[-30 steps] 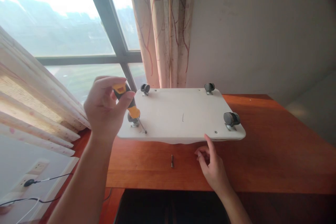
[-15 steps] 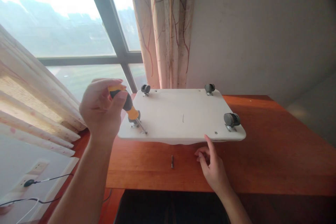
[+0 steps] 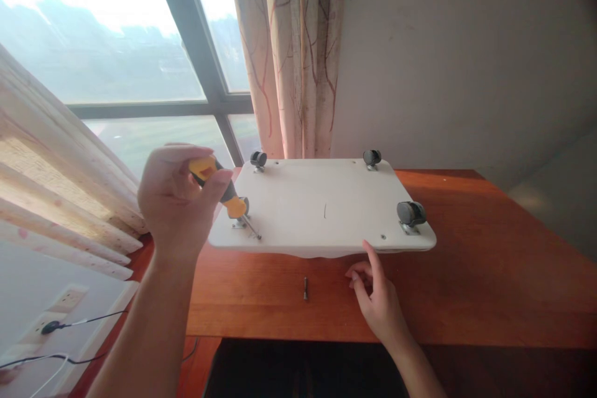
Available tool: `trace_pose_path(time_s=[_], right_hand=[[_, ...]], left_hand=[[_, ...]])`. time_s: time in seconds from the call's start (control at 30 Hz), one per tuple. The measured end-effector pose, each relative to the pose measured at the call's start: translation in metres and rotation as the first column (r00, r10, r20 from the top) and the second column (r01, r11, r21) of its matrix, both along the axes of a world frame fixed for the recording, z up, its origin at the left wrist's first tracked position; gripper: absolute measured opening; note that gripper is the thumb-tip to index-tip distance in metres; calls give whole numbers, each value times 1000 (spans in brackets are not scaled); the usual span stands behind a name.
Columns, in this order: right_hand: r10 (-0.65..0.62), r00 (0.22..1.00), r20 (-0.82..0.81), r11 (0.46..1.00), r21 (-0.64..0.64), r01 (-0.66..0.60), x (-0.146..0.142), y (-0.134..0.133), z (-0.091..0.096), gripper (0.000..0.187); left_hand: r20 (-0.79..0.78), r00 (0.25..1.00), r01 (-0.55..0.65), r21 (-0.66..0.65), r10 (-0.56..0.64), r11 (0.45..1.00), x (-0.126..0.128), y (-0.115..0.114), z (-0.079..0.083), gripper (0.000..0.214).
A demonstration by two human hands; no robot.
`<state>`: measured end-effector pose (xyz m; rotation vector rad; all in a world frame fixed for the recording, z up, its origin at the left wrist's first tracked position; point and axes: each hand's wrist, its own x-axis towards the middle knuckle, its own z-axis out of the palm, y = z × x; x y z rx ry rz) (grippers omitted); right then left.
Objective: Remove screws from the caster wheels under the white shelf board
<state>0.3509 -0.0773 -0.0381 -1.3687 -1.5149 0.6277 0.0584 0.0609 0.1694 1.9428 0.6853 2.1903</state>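
My left hand is closed around the yellow and black handle of a screwdriver. The screwdriver slants down to the right, its tip at a screw hole near the front left corner of a white board. Black caster wheels on metal plates stand at the board's corners, among them a front right caster and a front left one partly hidden behind the screwdriver. With its index finger stretched to the board's front edge, my right hand holds nothing; its other fingers are loosely bent. A long screw lies on the table before the board.
The board rests on a reddish wooden table. A window and patterned curtains are behind and to the left. Low on the left wall, a black plug with a cable sits in a socket. A dark seat or clothing shows below the table edge.
My left hand has turned a little and the screwdriver handle has tilted slightly to the left, its tip staying at the same spot. My right hand has stayed in place.
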Motion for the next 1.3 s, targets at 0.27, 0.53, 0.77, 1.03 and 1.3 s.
trace_pose_path(time_s=[0.27, 0.53, 0.77, 1.03, 1.3], right_hand=[[3, 1000, 27, 1000, 25, -3, 0, 1, 1, 67], [-6, 1000, 4, 1000, -4, 6, -1, 0, 0, 67], [-8, 1000, 12, 1000, 2, 8, -1, 0, 0, 67], [-15, 1000, 9, 1000, -6, 15, -2, -1, 3, 65], [-2, 1000, -2, 1000, -21, 2, -1, -2, 5, 67]], left_hand=[[106, 989, 109, -90, -100, 990, 17, -13, 4, 20], [105, 993, 71, -99, -61, 993, 15, -12, 2, 19], [77, 994, 85, -68, -80, 994, 11, -8, -4, 26], [80, 992, 101, -2, -100, 995, 10, -5, 2, 22], [110, 991, 78, 8, -78, 997, 12, -6, 5, 22]])
